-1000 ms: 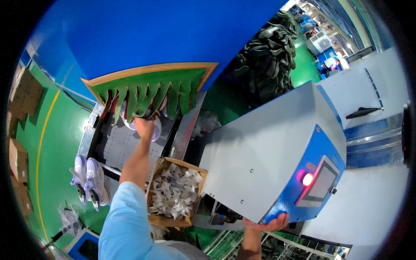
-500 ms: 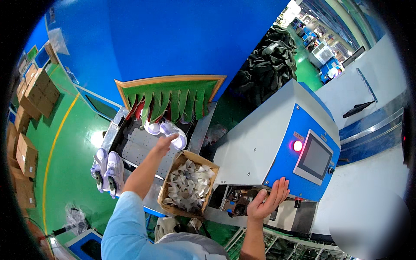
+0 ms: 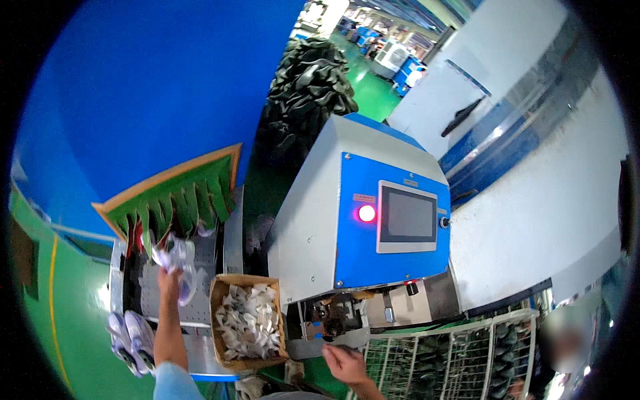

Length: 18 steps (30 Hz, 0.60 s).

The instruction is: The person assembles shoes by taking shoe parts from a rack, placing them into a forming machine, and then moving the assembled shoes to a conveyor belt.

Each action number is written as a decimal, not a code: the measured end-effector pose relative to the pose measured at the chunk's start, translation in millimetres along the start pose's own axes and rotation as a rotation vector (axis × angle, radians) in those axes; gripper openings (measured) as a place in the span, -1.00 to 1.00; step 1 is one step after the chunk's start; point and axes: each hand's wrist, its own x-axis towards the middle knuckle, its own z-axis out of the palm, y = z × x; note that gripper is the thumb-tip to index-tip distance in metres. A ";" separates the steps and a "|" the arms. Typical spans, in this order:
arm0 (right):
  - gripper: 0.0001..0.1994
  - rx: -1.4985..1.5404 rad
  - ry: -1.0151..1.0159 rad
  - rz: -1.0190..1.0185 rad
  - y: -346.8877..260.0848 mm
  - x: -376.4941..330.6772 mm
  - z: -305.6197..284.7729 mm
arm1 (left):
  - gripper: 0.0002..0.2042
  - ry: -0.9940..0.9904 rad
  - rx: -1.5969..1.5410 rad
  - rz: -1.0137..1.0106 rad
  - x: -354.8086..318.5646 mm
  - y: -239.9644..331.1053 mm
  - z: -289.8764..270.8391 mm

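Observation:
My left hand reaches forward over a perforated conveyor plate and grips a white and lilac sneaker. Its fingers close on the near part of the shoe, in front of the green strip curtain. My right hand has its fingers curled in, with nothing visible in it. It is just below the open work area of a blue and grey machine. Between my hands stands a cardboard box full of crumpled whitish pieces.
A pair of white and lilac sneakers sits at the conveyor's left edge. The machine's panel has a screen and a lit red button. A white wire rack holds dark pieces at lower right. Dark shoe parts are heaped behind.
My view has swung right. My left hand has closed on the sneaker. My right hand has dropped from the machine's front panel, and its flat fingers have curled in.

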 end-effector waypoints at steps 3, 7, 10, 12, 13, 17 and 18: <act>-0.51 0.461 -0.246 0.026 -10.8 -3.4 20.1 | -0.68 -0.252 -0.256 0.028 -96.6 76.1 -26.3; 0.04 0.844 -0.461 -0.362 -45.1 17.0 54.6 | -0.31 -0.274 -0.431 -0.309 -217.5 91.7 -10.6; 0.13 0.741 -0.205 -0.473 -66.1 32.2 64.0 | -0.22 -0.703 -0.255 -0.348 -301.2 131.4 45.4; 0.12 0.845 -0.066 -0.545 -92.4 31.1 48.6 | -0.25 -0.809 -0.313 -0.515 -337.9 143.5 78.4; 0.11 0.863 -0.112 -0.544 -82.5 32.9 42.4 | -0.30 -0.655 -0.414 -0.548 -347.1 145.3 99.4; 0.07 0.672 0.145 -0.604 -46.7 14.9 3.4 | -0.57 -0.252 -0.054 -0.061 -370.3 136.4 165.1; 0.05 0.532 0.237 -0.633 -31.4 10.9 -5.9 | -0.67 -0.147 0.302 0.307 -381.6 144.2 176.6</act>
